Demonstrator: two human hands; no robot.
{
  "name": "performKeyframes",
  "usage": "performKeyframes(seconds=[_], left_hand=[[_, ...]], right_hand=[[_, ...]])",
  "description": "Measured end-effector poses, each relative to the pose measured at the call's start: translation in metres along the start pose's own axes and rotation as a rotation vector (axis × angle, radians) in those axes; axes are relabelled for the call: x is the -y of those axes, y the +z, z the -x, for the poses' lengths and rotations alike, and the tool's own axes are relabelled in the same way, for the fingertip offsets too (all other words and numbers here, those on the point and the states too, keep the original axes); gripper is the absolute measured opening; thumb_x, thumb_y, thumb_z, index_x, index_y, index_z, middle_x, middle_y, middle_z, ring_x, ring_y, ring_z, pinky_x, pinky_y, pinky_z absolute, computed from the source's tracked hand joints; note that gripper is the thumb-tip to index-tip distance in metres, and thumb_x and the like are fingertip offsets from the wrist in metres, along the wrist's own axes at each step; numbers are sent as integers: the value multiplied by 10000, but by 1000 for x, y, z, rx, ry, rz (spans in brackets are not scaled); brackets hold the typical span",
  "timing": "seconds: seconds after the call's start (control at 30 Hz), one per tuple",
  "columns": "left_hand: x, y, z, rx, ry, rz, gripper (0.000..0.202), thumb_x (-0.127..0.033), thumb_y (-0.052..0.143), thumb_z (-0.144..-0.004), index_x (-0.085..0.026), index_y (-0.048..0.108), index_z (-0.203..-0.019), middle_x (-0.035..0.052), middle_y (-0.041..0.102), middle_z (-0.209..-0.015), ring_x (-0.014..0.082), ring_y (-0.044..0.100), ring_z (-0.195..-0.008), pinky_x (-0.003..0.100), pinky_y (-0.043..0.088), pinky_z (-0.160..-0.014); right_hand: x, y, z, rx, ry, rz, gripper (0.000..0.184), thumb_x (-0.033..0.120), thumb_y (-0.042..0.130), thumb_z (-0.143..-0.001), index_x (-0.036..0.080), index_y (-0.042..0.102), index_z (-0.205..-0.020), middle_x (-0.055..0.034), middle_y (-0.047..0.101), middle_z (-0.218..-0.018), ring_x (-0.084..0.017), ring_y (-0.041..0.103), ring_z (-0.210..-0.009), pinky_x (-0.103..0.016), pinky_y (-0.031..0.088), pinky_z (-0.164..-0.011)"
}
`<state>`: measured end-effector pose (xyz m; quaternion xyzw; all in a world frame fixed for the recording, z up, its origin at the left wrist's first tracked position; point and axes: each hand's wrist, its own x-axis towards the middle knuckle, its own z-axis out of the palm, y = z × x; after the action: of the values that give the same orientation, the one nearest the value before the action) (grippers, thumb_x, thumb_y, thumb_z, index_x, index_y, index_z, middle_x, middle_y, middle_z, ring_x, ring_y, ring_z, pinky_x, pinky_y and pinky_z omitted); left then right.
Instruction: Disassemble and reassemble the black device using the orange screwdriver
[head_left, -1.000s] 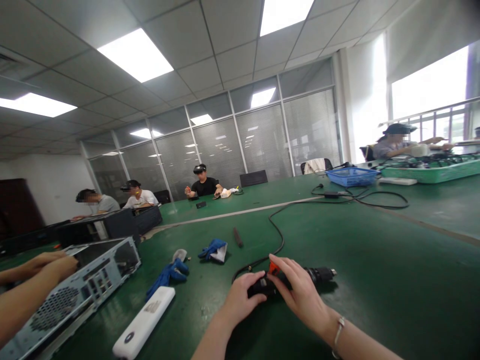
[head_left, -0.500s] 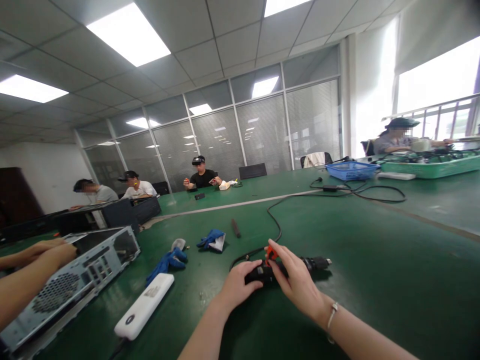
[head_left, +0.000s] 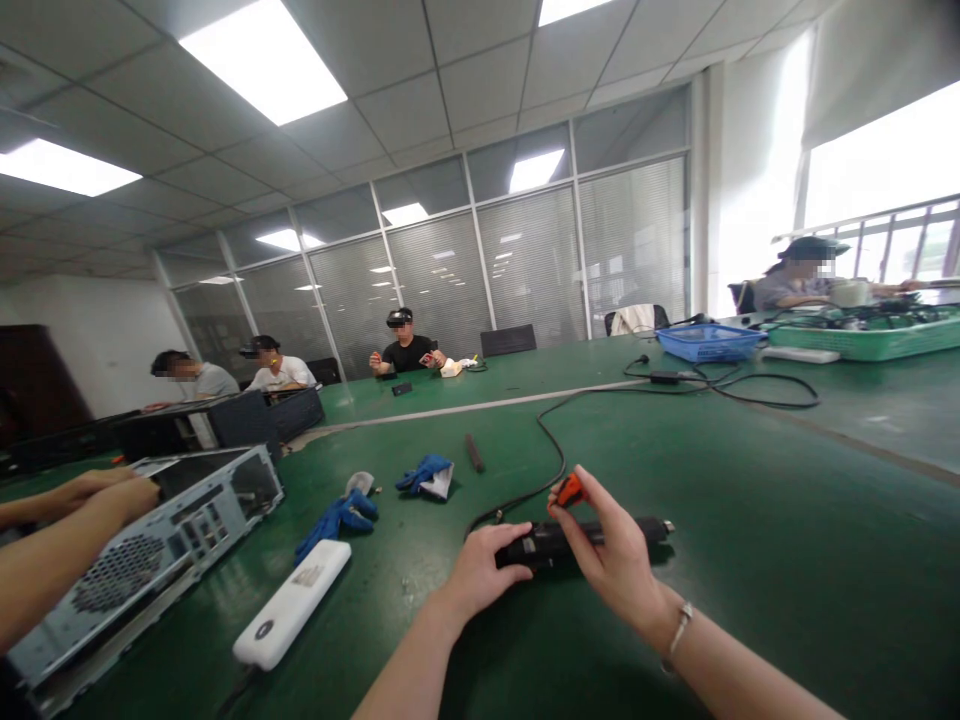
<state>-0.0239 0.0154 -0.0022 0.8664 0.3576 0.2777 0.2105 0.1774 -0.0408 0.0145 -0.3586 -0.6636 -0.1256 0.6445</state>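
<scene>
**One tool, one orange piece, two hands on them**

Black corded tool [head_left: 551, 542] lies on green table [head_left: 750, 520], long axis left-right, tip pointing right. Left hand [head_left: 480, 572] clasps its rear end. Right hand [head_left: 619, 565] pinches one orange piece [head_left: 570, 490] just above it. Two blue gloves [head_left: 426, 475] lie to the left.

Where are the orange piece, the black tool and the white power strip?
orange piece [head_left: 571, 489]: head view, its middle.
black tool [head_left: 550, 544]: head view, middle of its body.
white power strip [head_left: 292, 604]: head view, middle of its top face.
</scene>
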Motion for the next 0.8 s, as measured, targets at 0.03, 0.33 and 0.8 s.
performKeyframes(seconds=[0.03,0.33,0.8], left_hand=[[-2,0,0,3,0,-5,618,-241,836,-660,-283,621,-1238,25,675,-1195,239,615,-1077,354,421,-1007],[-12,4,0,54,31,-1,617,-246,819,-684,-281,600,-1260,15,669,-1197,235,606,-1069,342,420,-994],[-10,7,1,54,45,31,614,-202,774,-712,-269,578,-1290,43,610,-1290,245,553,-1170,352,378,-1064]], right_hand=[[-3,0,0,-6,31,6,626,175,547,-906,287,284,-1463,-67,624,-1123,-208,621,-998,-366,526,-885],[-6,3,0,251,141,55,592,237,451,-949,270,208,-1487,-89,583,-1213,-220,592,-1056,-396,514,-906],[3,3,-11,246,105,-28,488,201,370,-963,262,311,-1444,-83,589,-1194,-182,609,-1051,-294,536,-874]])
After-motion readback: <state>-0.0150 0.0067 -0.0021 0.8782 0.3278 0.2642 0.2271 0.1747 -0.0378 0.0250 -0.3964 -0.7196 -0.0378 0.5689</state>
